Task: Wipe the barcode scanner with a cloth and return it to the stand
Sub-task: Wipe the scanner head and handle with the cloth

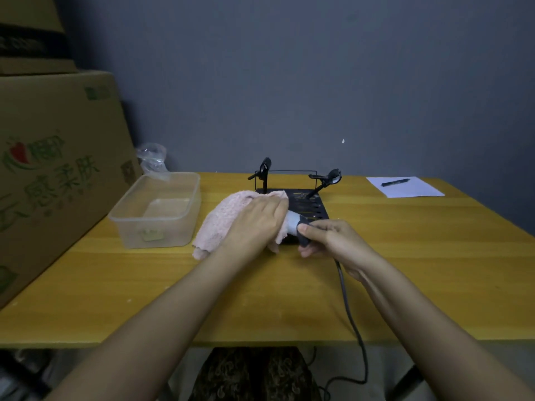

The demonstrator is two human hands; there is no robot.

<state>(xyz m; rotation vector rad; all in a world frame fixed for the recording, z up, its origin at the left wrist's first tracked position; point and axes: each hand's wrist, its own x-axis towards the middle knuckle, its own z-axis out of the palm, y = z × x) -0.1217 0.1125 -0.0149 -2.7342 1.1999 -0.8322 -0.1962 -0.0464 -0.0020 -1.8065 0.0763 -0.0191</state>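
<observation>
The left hand [254,219] presses a pink terry cloth [223,218] over the head of a grey corded barcode scanner [298,227]. The right hand [330,238] grips its handle above the black metal stand [304,202] on the yellow wooden table [260,299].

Both forearms were stretched forward, converging toward the middle. The left hand [254,219] was laid palm-down, fingers together and curved over what was beneath it. The right hand [327,237] was turned inward, wrist bent, fingers curled closed with the thumb pressed on top. The two hands were held just beside each other.
</observation>
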